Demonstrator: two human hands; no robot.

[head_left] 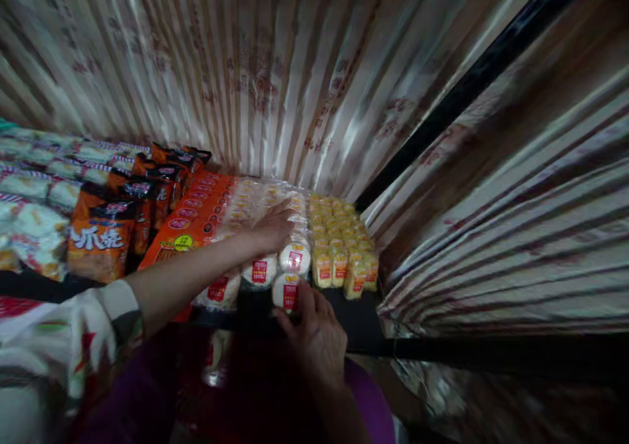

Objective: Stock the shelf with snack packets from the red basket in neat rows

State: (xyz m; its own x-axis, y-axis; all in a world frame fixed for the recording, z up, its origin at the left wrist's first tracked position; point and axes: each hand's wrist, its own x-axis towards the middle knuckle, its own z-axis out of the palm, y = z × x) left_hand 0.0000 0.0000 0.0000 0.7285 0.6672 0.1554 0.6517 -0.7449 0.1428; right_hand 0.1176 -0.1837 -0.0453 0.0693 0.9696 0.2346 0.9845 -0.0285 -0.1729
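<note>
My left hand (274,228) reaches across from the left and lies flat, fingers stretched, on rows of white round packets (260,270) with red labels. At the front edge of those rows, my right hand (317,333) has its thumb and fingers closed around one round packet (285,292) of the same white kind. The held packet sits just in front of the row, beside its neighbours. To the right of it stand small yellow packets (339,264) in close rows, with one a little forward of the others.
Left of the white packets lies an orange printed sheet (189,218). Beyond it stand orange and black snack bags (102,241) and white wrapped packs (37,224). Pleated printed sheeting (275,71) hangs behind, and a black post (442,116) slants up at the right.
</note>
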